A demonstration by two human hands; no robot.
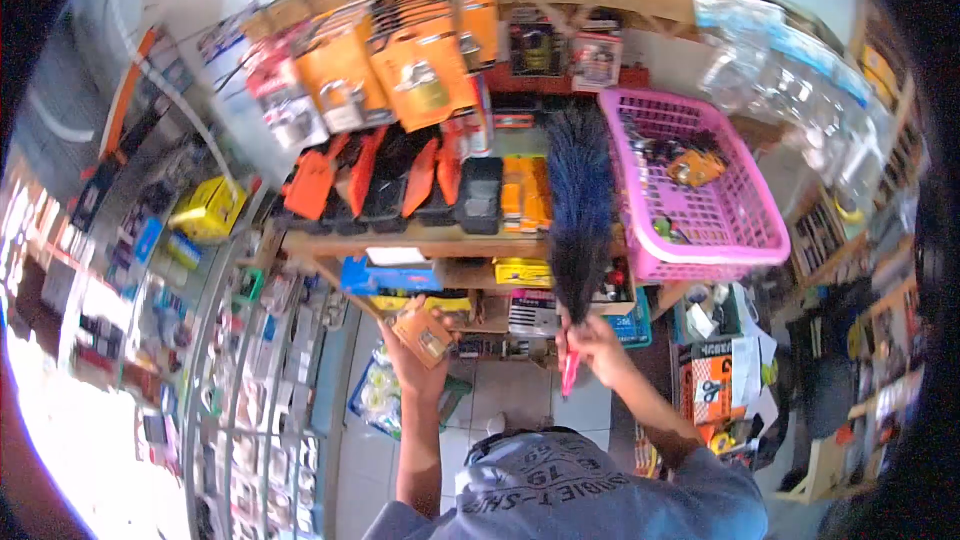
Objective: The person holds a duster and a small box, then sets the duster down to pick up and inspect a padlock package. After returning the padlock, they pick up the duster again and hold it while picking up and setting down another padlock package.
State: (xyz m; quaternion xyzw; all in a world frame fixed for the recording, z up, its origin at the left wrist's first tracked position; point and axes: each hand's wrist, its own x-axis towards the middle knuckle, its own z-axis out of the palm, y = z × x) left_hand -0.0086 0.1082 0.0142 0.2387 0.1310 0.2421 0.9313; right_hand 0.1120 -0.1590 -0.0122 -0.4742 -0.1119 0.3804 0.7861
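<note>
My left hand (420,365) is closed around a small orange blister pack (424,336) with a brass-coloured item that I cannot make out clearly. In my right hand (597,348) is the pink handle of a dark feather duster (578,205). The duster points up and away from me, its bristles in front of the wooden shelf (460,245), between the small bins and the pink basket (640,190). Orange padlock packs (425,80) hang above the shelf, beyond my left hand.
Black bins (480,195) with orange-red cards line the shelf. The pink basket holds several loose packs. Plastic bottles (810,90) hang at right. A glass display case (260,380) stands at left, and a crate of rolls (378,390) sits on the tiled floor.
</note>
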